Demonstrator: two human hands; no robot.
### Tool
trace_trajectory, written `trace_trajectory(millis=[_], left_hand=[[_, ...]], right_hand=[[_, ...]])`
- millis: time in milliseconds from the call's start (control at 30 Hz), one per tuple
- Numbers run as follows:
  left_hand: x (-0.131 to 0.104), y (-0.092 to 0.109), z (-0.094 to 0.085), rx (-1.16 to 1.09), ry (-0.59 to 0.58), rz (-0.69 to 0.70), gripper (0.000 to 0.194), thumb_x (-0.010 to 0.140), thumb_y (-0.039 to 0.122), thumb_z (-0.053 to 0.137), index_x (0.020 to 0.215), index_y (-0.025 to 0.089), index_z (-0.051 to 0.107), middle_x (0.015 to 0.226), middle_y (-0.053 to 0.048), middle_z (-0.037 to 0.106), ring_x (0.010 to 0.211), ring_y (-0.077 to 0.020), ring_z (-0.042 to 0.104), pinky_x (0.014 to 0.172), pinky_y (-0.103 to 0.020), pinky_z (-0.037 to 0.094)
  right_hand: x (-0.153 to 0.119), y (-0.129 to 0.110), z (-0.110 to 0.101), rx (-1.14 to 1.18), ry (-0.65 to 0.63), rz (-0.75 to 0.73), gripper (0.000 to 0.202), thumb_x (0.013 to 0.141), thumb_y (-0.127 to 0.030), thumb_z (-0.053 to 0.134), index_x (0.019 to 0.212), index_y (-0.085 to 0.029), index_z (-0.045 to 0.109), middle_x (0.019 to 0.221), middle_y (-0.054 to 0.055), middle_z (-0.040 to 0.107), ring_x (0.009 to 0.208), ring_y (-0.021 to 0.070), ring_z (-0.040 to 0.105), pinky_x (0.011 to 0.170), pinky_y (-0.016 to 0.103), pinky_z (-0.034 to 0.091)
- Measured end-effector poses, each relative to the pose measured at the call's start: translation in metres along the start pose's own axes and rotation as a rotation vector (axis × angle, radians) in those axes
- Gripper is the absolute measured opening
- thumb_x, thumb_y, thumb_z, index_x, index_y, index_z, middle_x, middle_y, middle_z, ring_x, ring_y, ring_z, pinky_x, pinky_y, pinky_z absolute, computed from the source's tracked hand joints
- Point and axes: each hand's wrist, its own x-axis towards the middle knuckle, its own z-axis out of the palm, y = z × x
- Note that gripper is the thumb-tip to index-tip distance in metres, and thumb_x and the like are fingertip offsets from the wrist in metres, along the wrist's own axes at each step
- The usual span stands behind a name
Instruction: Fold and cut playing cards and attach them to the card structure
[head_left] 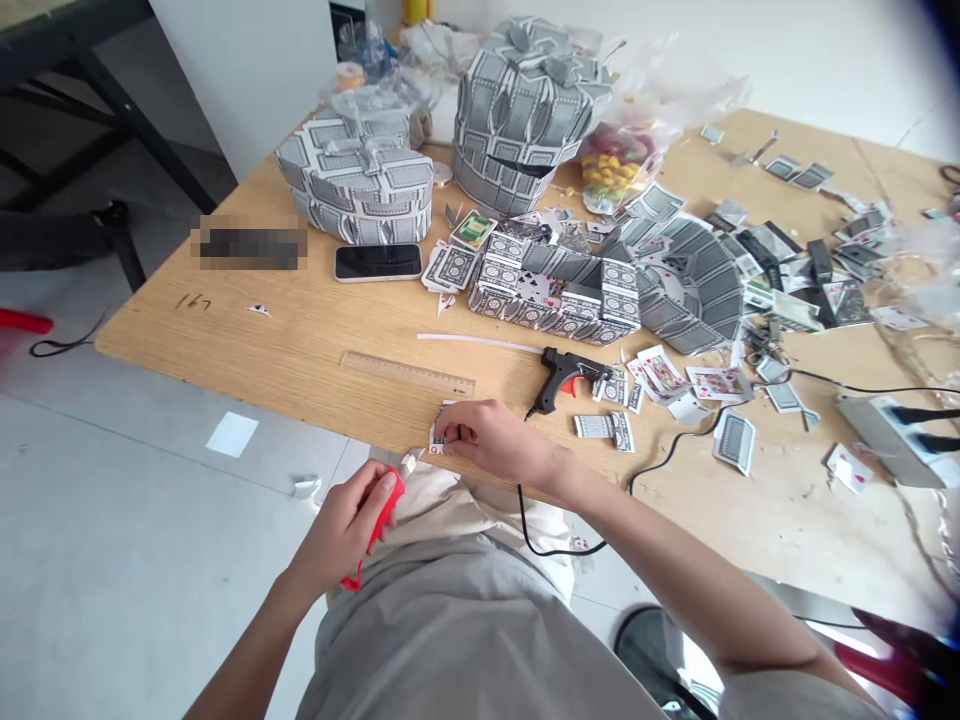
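Observation:
My left hand [346,525] is closed round a red-handled tool [384,512] with a pale, blade-like end and a red cord at its tail. It is just off the table's front edge, over my lap, and the pale end points toward the table edge. My right hand [495,435] has bent fingers on a playing card [436,447] at that edge; part of the card is hidden beneath them. Behind my right hand lies a black glue gun [559,378] with an orange trigger and a white glue stick [480,341] at its rear. A clear ruler [409,373] lies to the left.
Lidded baskets made of folded cards [360,185] stand at the back, beside a phone [377,262]. An open card box [555,315] and a round card basket [701,280] sit mid-table. Loose cards, a black cable [667,455] and a power strip [900,440] spread rightward.

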Motion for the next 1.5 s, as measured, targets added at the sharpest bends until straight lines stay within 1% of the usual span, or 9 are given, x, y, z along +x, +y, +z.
trace_trajectory(millis=[133,333,467,633,767,833,1067,1300,1500], left_hand=[[-0.001,0.006,-0.001,-0.008,-0.001,-0.004,0.049,0.107,0.071,0.053,0.095,0.024,0.058,0.072,0.001,0.061,0.063,-0.0165,0.060,0.052,-0.024,0.049],[0.001,0.004,-0.003,0.025,-0.060,-0.014,0.049,0.108,0.071,0.051,0.094,0.024,0.058,0.074,0.000,0.064,0.065,-0.0176,0.063,0.053,-0.025,0.051],[0.000,0.005,-0.002,0.027,-0.074,-0.010,0.048,0.108,0.070,0.050,0.095,0.024,0.058,0.076,0.000,0.065,0.065,-0.0180,0.063,0.052,-0.026,0.052],[0.000,0.008,-0.002,0.072,-0.068,-0.010,0.048,0.109,0.070,0.048,0.096,0.025,0.058,0.074,0.001,0.064,0.064,-0.0176,0.063,0.051,-0.025,0.051],[-0.001,0.014,-0.001,0.120,-0.078,-0.023,0.050,0.110,0.070,0.045,0.093,0.025,0.056,0.074,0.002,0.064,0.063,-0.0171,0.063,0.049,-0.024,0.048],[-0.001,0.016,-0.001,0.131,-0.076,-0.031,0.050,0.110,0.071,0.044,0.094,0.025,0.056,0.074,0.002,0.064,0.063,-0.0170,0.063,0.049,-0.024,0.047],[-0.002,0.013,0.000,0.097,-0.107,-0.059,0.051,0.110,0.072,0.044,0.094,0.025,0.056,0.074,0.001,0.065,0.062,-0.0172,0.062,0.048,-0.025,0.046],[-0.002,0.014,-0.003,0.191,-0.106,-0.019,0.051,0.111,0.069,0.042,0.092,0.024,0.057,0.071,0.002,0.062,0.059,-0.0149,0.054,0.051,-0.024,0.045],[-0.005,0.012,0.003,0.148,-0.078,-0.029,0.052,0.109,0.071,0.043,0.089,0.025,0.054,0.070,0.002,0.059,0.058,-0.0157,0.053,0.048,-0.024,0.044]], right_hand=[[0.013,0.003,-0.009,0.005,-0.106,0.012,0.024,0.086,0.001,0.081,0.100,-0.018,0.080,0.088,0.001,0.079,0.080,0.0141,0.071,0.074,0.023,0.049],[0.017,0.017,-0.013,0.036,-0.161,-0.218,0.017,0.090,-0.004,0.083,0.099,-0.019,0.085,0.094,0.003,0.083,0.082,0.0156,0.074,0.076,0.024,0.053],[0.016,0.025,-0.010,0.080,-0.121,-0.378,0.011,0.099,-0.011,0.079,0.099,-0.020,0.085,0.096,0.006,0.085,0.087,0.0181,0.078,0.082,0.028,0.058],[0.007,0.024,-0.001,-0.012,-0.004,-0.411,0.016,0.108,-0.017,0.069,0.108,-0.021,0.084,0.103,0.008,0.082,0.094,0.0203,0.077,0.086,0.031,0.060],[-0.003,0.025,0.006,-0.195,0.153,-0.496,0.016,0.108,-0.023,0.069,0.109,-0.025,0.085,0.125,0.010,0.081,0.121,0.0288,0.073,0.104,0.044,0.059],[-0.008,0.026,0.010,-0.227,0.203,-0.536,0.015,0.107,-0.023,0.070,0.107,-0.026,0.085,0.133,0.010,0.081,0.130,0.0300,0.071,0.112,0.048,0.057],[-0.023,0.028,0.019,-0.236,0.195,-0.573,0.027,0.110,-0.019,0.060,0.122,-0.024,0.084,0.143,0.011,0.078,0.132,0.0283,0.074,0.118,0.050,0.059],[-0.022,0.033,0.020,-0.190,0.213,-0.579,0.025,0.110,-0.020,0.064,0.123,-0.024,0.085,0.141,0.010,0.080,0.133,0.0282,0.075,0.119,0.051,0.059],[-0.023,0.038,0.026,-0.129,0.238,-0.557,0.025,0.109,-0.021,0.068,0.126,-0.028,0.085,0.142,0.007,0.080,0.139,0.0278,0.072,0.121,0.051,0.059]])
